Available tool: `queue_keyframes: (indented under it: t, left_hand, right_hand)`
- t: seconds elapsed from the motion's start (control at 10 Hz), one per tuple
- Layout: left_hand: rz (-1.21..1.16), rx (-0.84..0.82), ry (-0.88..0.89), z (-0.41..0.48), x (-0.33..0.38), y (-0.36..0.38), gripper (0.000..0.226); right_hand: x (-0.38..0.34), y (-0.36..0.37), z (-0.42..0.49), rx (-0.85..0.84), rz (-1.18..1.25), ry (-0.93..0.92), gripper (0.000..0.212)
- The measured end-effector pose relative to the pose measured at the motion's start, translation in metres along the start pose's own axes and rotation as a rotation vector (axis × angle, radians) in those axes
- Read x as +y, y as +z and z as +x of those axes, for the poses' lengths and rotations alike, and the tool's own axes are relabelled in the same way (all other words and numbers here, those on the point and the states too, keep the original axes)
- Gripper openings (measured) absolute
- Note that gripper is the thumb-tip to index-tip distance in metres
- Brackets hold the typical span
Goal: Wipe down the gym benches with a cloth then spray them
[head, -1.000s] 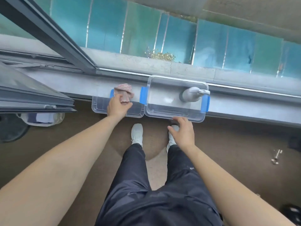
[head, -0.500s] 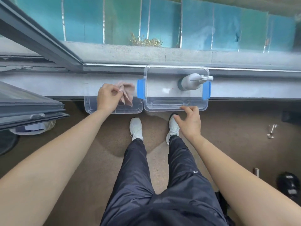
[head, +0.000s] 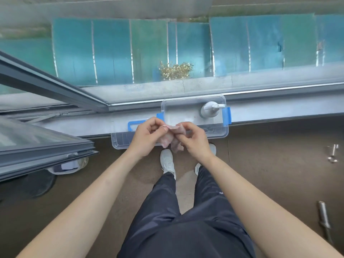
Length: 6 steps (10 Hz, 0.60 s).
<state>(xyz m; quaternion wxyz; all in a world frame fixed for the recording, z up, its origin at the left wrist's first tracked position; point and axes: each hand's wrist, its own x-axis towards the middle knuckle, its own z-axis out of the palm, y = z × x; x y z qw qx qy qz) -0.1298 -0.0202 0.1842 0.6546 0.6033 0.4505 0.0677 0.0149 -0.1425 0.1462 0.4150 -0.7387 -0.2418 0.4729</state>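
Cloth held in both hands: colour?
Pale pink cloth, pinched by left hand and right hand; head view shows it best.

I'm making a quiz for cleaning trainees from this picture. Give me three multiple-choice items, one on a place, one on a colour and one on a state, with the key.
1. Where is the spray bottle?
A. on the floor
B. inside the clear box
C. on a chair

2. What colour are the clips on the box?
A. red
B. blue
C. yellow

3. How is the cloth held?
A. pinched by the left hand and the right hand
B. lying in the box
C. draped over a shoe

Key: 1 B, the bottle stands within the box walls; 2 B, blue clips show at both ends; 3 A, each hand pinches the cloth's top edge.
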Motion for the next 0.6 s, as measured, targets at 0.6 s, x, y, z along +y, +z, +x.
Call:
queue_keyframes:
  t: [0.6]
  left_hand:
    - [0.232,0.052,-0.319,0.077,-0.054,0.027,0.012]
  right_hand:
    - [0.041,-0.061,0.036,0.013,-0.175,0.361,0.051]
